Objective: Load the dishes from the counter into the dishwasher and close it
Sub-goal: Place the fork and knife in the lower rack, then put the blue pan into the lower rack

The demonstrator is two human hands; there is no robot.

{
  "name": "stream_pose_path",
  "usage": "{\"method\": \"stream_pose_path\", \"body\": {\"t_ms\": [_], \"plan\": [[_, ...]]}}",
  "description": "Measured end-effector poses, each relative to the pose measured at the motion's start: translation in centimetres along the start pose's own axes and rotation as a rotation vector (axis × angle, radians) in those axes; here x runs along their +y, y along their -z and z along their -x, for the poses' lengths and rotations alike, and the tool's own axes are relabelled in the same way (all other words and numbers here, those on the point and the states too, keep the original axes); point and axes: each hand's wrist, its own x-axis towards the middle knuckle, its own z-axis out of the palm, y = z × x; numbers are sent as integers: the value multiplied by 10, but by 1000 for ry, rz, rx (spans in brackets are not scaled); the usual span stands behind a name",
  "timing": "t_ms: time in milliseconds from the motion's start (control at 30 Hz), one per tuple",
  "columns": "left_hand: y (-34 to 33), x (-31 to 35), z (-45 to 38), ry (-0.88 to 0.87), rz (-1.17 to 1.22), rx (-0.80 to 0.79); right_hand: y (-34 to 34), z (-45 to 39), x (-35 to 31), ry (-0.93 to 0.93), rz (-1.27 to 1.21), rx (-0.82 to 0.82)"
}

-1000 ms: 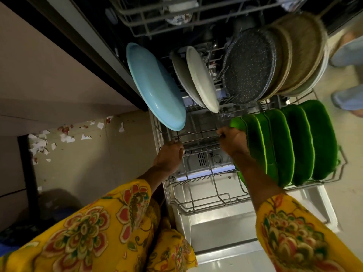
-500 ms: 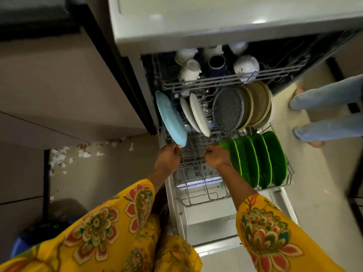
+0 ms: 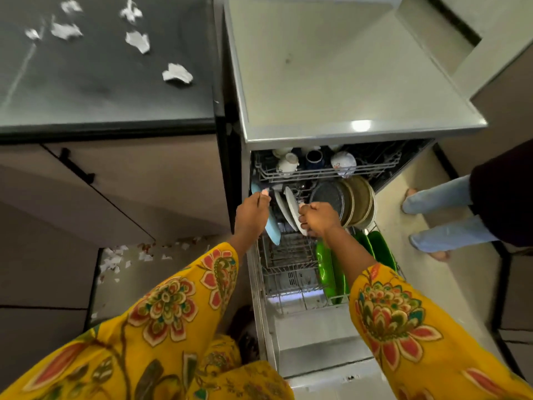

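Observation:
The dishwasher [image 3: 346, 82] stands open, its door [image 3: 317, 342] folded down and the lower rack [image 3: 288, 267] pulled out. In that rack stand a light blue plate [image 3: 274, 229], white plates [image 3: 290, 206], a dark speckled plate [image 3: 328, 194], beige plates [image 3: 359, 200] and several green plates [image 3: 328, 269]. Cups [image 3: 288, 163] sit in the upper rack [image 3: 317, 176]. My left hand [image 3: 252, 210] hovers over the blue plate with its fingers bunched. My right hand [image 3: 317, 217] is curled over the white plates' edge. Nothing shows in either hand.
The black counter [image 3: 101, 82] at left carries only crumpled paper [image 3: 177, 73]. Paper scraps [image 3: 112, 261] litter the floor beside the cabinet. Another person's legs [image 3: 441, 197] stand just right of the dishwasher.
My view has risen, so the counter and dishwasher top now show. Both hands have left the rack wire they gripped and now sit higher, over the standing plates.

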Motion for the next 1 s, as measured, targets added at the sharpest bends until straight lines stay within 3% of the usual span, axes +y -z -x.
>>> {"method": "stream_pose_path", "body": {"t_ms": [300,500,700,1000], "plan": [[87,35,8,-86,177,205,-28,43,-89,239,60,-4],[163,43,-5,-110,184,398,-53,66,-170,320,-41,-26],[249,33,-37,-134,242,545,-109,68,-253,434,-26,-43],[388,9,-89,-106,281,623,-215,66,-365,563,26,-88]]}}
